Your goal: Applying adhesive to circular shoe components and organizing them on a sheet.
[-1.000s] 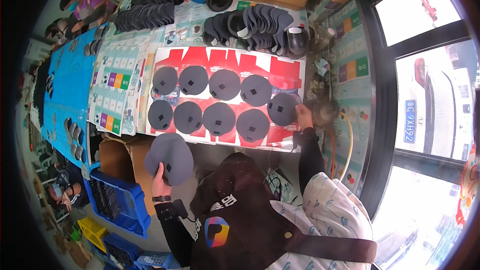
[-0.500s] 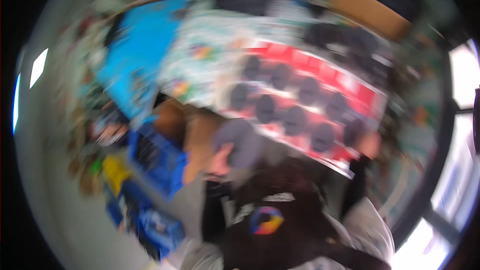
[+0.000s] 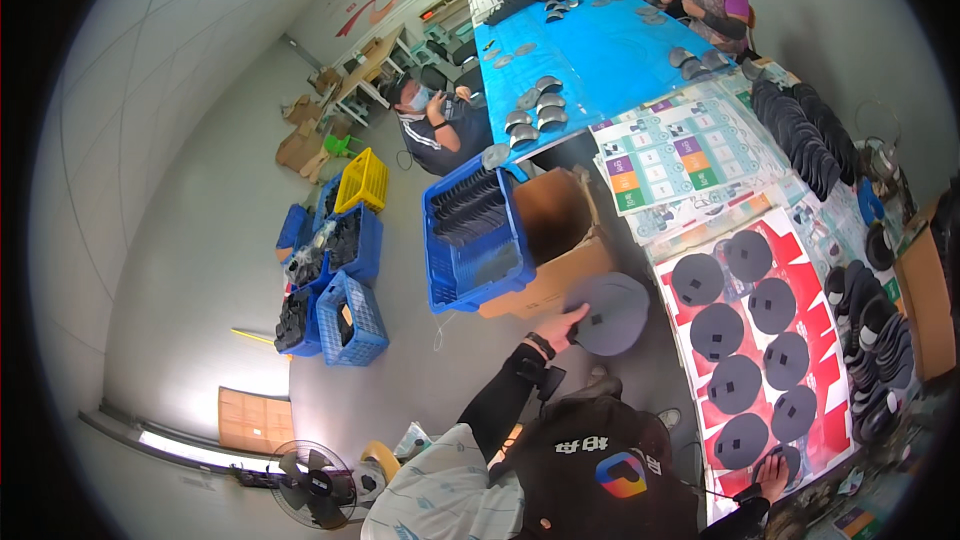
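Note:
My left hand (image 3: 566,326) is closed on the edge of a grey round disc (image 3: 615,315) with a small dark square patch, held out beside the table; whether it is one disc or a stack I cannot tell. At the table's near end, my right hand (image 3: 773,479) lies with fingers stretched out over a dark disc (image 3: 787,456), partly covering it. That disc sits at the lower corner of a red and white printed sheet (image 3: 828,360). Several similar dark discs (image 3: 734,384) lie on the sheet in two rows, most showing a small dark square.
A blue crate (image 3: 480,270) holding dark curved pieces and a cardboard box (image 3: 550,285) stand left of the table. Stacked dark curved pads (image 3: 797,135) line its right side. Co-workers sit around the blue-covered table (image 3: 610,45). More crates (image 3: 352,320) and a fan (image 3: 318,483) stand left.
My view has turned left and steadied from a blur. The printed sheet and discs now appear farther right and lower. My left hand still holds the grey disc; my right hand stays by the sheet's corner.

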Available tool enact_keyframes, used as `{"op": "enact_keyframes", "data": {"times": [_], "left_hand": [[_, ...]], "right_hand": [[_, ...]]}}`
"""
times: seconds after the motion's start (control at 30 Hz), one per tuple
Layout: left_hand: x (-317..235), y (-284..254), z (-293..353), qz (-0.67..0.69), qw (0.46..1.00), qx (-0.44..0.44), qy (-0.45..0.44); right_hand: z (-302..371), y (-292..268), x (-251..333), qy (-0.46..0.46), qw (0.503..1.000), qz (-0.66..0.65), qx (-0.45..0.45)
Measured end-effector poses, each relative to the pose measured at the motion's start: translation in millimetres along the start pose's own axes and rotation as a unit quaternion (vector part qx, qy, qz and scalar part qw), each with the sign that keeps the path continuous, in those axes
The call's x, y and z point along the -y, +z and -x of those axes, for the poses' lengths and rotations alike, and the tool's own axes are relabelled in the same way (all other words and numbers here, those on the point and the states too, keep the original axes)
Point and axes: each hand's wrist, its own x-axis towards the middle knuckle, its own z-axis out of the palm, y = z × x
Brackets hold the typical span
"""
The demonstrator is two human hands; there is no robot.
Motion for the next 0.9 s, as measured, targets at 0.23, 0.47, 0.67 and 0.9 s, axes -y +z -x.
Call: {"op": "enact_keyframes", "data": {"times": [0.23,0.47,0.67,0.9], "left_hand": [[-56.5,-147.8,-38.0,0.007,0.962,-0.204,0.180],[-99.1,-427.6,-102.6,0.084,0.878,-0.413,0.229],[-134.0,-503.0,-185.5,-0.212,0.795,-0.553,0.128],[-152.4,-522.7,-225.0,-0.166,0.877,-0.442,0.092]], "right_hand": [[17.6,-37.1,15.8,-0.104,0.953,0.188,-0.211],[117.6,115.7,10.6,-0.295,0.941,0.137,-0.094],[176.4,278.5,-76.8,-0.379,0.894,0.240,-0.013],[226.7,482.9,-163.9,-0.330,0.893,0.307,0.013]]}}
